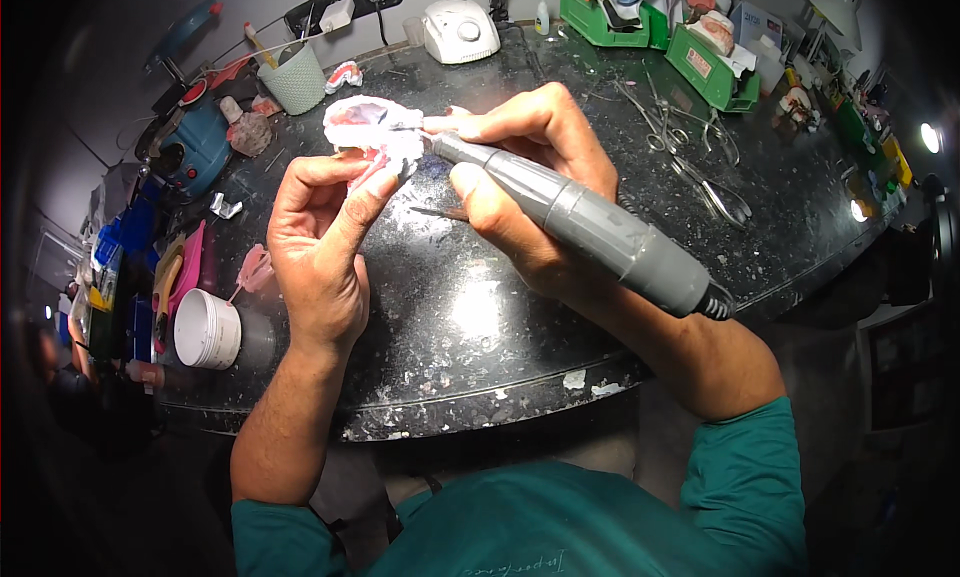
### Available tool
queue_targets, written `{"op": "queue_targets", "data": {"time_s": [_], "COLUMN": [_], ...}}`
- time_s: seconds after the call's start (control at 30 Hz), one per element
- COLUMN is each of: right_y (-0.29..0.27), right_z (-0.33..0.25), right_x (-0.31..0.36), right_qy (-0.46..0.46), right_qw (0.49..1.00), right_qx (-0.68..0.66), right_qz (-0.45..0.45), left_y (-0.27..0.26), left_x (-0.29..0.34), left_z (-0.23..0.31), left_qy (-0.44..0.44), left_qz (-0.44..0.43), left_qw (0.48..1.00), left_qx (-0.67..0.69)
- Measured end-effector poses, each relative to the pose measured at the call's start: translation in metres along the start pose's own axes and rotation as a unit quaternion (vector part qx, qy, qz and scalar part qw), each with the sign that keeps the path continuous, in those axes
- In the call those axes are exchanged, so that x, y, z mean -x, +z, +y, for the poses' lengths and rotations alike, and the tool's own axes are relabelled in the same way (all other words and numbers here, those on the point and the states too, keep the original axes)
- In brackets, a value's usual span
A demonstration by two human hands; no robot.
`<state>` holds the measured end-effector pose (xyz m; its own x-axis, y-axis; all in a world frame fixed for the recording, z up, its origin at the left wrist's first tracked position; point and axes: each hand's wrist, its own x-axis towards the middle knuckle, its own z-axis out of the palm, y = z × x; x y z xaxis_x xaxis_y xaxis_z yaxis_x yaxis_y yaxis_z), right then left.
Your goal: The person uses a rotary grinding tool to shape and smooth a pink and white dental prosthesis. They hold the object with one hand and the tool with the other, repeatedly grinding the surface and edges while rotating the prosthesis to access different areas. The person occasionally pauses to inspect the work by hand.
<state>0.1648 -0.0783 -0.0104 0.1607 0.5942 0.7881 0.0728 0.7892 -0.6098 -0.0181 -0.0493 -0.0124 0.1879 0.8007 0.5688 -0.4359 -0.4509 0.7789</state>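
— So, what to picture at the centre?
— Above the black worktop point(500, 352), bare hands at work. In the left hand point(322, 217), a white-and-pink dental mould point(372, 127), pinched between thumb and fingers. In the right hand point(578, 147), a thick grey hand drill point(590, 225), firmly gripped and slanting up toward the mould.
— Touching?
— At or just beside the mould's right edge; too bright there to tell.
— And which step, by the look of it?
— Probably grinding or trimming, judging by the pale dust point(430, 239) below.
— Next move?
— Likely to call for a steady left grip, small turns of the mould, light pressure from the drill, and fingertips kept clear of its tip.
— Anything nearby?
— Leftward, a white tub point(208, 329); rightward, ring-handled metal tools point(712, 190), well apart from the mould.
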Motion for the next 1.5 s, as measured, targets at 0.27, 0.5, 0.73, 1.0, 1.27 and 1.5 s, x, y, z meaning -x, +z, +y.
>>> {"op": "queue_targets", "data": {"time_s": [0.27,0.5,0.73,1.0,1.27,1.5], "right_y": [0.001,-0.009,-0.007,-0.002,-0.006,-0.008], "right_z": [0.002,-0.006,-0.005,-0.003,-0.008,-0.008], "right_x": [0.000,0.000,0.000,-0.001,-0.001,0.000], "right_qy": [-0.002,0.020,0.020,-0.007,0.005,0.008], "right_qw": [1.000,0.995,0.997,0.999,0.998,0.997], "right_qx": [0.009,0.045,0.014,-0.027,0.017,0.011], "right_qz": [0.001,-0.091,-0.076,-0.023,-0.057,-0.074], "left_y": [0.001,0.002,0.001,0.000,0.001,0.000], "left_x": [0.000,0.000,0.000,-0.001,0.000,0.001], "left_z": [0.001,0.002,0.003,0.003,0.002,0.003], "left_qy": [0.009,0.025,0.036,0.014,0.021,0.053], "left_qz": [-0.004,-0.006,-0.010,0.001,-0.004,-0.009], "left_qw": [1.000,0.999,0.999,1.000,0.999,0.995], "left_qx": [0.003,-0.026,-0.037,-0.019,-0.024,-0.081]}}
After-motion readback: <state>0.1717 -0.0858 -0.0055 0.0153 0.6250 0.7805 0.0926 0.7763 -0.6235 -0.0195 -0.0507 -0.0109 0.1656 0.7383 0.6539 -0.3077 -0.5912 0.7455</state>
